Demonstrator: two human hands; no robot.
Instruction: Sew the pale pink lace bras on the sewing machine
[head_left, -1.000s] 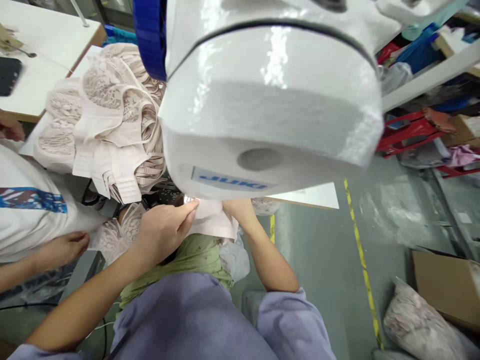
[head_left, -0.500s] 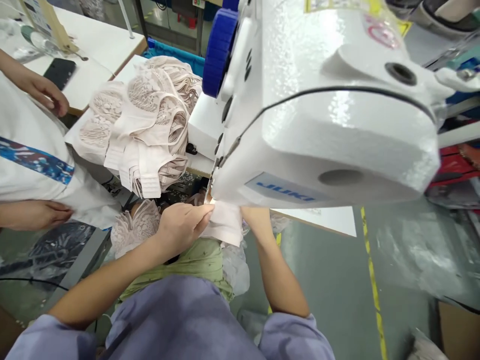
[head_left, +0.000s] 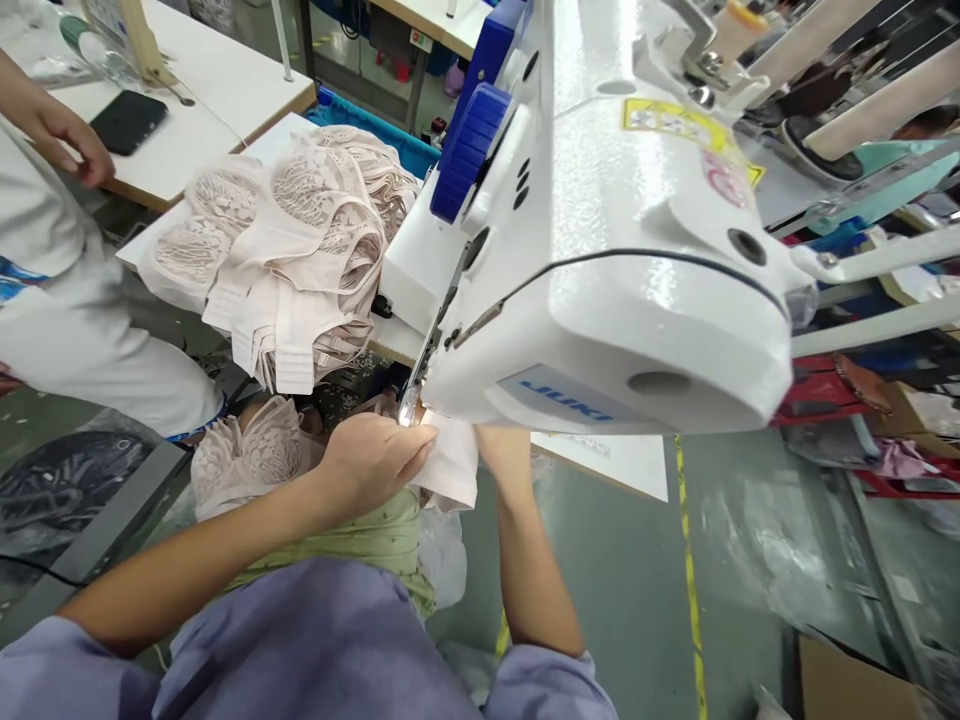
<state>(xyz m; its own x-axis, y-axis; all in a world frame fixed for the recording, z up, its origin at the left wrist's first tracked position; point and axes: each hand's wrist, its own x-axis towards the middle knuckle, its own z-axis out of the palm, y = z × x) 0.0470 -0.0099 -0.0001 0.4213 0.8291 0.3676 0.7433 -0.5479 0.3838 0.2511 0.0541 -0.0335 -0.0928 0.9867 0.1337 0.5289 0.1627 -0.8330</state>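
Observation:
My left hand is closed, thumb against fingers, on the edge of a pale beige fabric piece beside the needle area of a white sewing machine. Only the back part of my right hand shows at the fabric's right side; its fingers are hidden under the machine head. A lace bra part hangs at my lap, left of my left hand. On the machine table's left side lies a heap of beige lace bras.
Another person's hand and white-clothed leg are at the left. Behind are a black phone on a white table and a blue bin. A cardboard box lies at the lower right.
The view has shifted, showing more of the machine's top. The other person has moved left, and their lower hand is now mostly out of view. My hands stay at the fabric.

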